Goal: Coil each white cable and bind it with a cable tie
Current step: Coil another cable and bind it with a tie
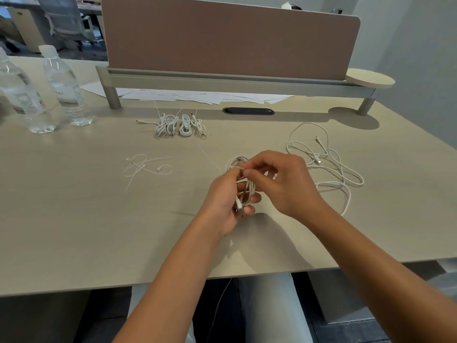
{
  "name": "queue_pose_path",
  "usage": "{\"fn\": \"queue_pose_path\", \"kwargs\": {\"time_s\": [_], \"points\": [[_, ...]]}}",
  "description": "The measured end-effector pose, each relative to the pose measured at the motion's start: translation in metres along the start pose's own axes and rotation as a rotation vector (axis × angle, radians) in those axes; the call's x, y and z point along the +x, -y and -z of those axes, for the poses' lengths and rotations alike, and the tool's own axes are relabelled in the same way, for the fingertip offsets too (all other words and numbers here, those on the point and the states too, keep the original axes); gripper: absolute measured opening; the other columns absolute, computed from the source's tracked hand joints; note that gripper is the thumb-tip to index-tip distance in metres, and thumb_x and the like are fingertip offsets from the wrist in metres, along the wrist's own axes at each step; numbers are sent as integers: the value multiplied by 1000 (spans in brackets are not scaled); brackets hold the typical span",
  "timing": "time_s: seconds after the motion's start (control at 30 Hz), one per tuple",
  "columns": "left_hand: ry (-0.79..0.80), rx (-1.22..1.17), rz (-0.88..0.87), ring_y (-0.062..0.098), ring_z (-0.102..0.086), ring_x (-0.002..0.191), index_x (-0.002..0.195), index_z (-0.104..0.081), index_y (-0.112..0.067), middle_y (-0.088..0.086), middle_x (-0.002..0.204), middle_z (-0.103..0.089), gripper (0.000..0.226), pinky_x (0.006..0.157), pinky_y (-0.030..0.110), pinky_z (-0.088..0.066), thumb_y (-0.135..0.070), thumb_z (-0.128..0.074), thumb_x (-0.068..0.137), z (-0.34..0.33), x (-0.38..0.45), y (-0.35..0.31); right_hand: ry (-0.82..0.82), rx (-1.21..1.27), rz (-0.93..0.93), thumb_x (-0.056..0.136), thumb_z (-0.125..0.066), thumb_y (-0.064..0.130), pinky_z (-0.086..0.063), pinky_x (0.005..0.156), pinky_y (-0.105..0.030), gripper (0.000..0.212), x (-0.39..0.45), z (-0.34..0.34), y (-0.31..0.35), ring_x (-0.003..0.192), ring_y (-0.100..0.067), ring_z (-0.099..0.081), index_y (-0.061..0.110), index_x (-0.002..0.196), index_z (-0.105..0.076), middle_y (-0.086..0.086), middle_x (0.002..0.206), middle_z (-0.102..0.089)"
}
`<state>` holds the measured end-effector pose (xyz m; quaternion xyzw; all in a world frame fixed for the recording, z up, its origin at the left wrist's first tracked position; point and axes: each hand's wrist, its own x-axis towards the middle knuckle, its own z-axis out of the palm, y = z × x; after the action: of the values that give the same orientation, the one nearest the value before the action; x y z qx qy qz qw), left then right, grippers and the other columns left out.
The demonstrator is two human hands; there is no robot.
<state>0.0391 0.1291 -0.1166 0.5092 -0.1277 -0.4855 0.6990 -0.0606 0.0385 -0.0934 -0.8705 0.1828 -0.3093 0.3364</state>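
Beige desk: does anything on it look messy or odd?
Nothing is damaged or spilled. The only untidy things are the loose white cables tangled to the right of the hands, and white paper sheets splayed unevenly under the grey shelf.

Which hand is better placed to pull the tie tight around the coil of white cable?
Probably the right hand: its fingertips pinch at the top of the coiled white cable, where a thin translucent cable tie trails away. The left hand is occupied gripping the coil.
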Motion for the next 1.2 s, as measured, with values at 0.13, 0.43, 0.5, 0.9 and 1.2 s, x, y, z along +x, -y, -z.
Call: {"fn": "queue_pose_path", "kwargs": {"time_s": [0.13, 0.43, 0.5, 0.9, 1.2], "points": [[49, -75, -43, 16, -48, 52, 118, -64, -8, 7, 83, -65, 37, 38, 20, -28, -40, -50, 105, 0, 1, 4, -33, 125, -9, 91, -75, 1, -46, 60, -7, 11, -7, 2, 4, 61, 2, -64, 11, 90, -77, 2, 80, -73], [127, -142, -38, 14, -43, 54, 84, -68, -15, 2, 81, -60, 31, 39, 20, -22, -37, -55, 102, -8, -5, 5, -105, -81, 202, 91, -73, 0, -40, 77, -12, 15, -13, 2, -10, 81, -8, -63, 13, 97, -75, 6, 85, -70], [136, -163, -25, 14, -42, 54, 95, -70, -10, 6, 88, -60, 30, 38, 20, -23, -37, -57, 101, -9, -6, 7, -126, -27, 168, 91, -73, -1, -39, 78, -9, 15, -15, 4, -10, 80, -6, -64, 12, 97, -74, 5, 85, -71], [39, -80, -93, 19, -53, 58, 99, -65, -4, 13, 83, -66, 31, 44, 24, -33, -25, -45, 108, -15, -9, 7, -122, -16, 160, 88, -81, 13, -44, 90, -26, 15, -26, 9, -14, 102, -15, -58, 27, 94, -80, 15, 95, -69], [-78, 140, -116, 21, -51, 55, 94, -61, -2, 13, 76, -66, 31, 43, 25, -35, -19, -39, 109, -13, -9, 8, 21, 29, 61, 97, -70, 24, -39, 69, -11, 15, 10, 31, 30, 77, -2, -55, 28, 104, -82, 10, 91, -71]]}}
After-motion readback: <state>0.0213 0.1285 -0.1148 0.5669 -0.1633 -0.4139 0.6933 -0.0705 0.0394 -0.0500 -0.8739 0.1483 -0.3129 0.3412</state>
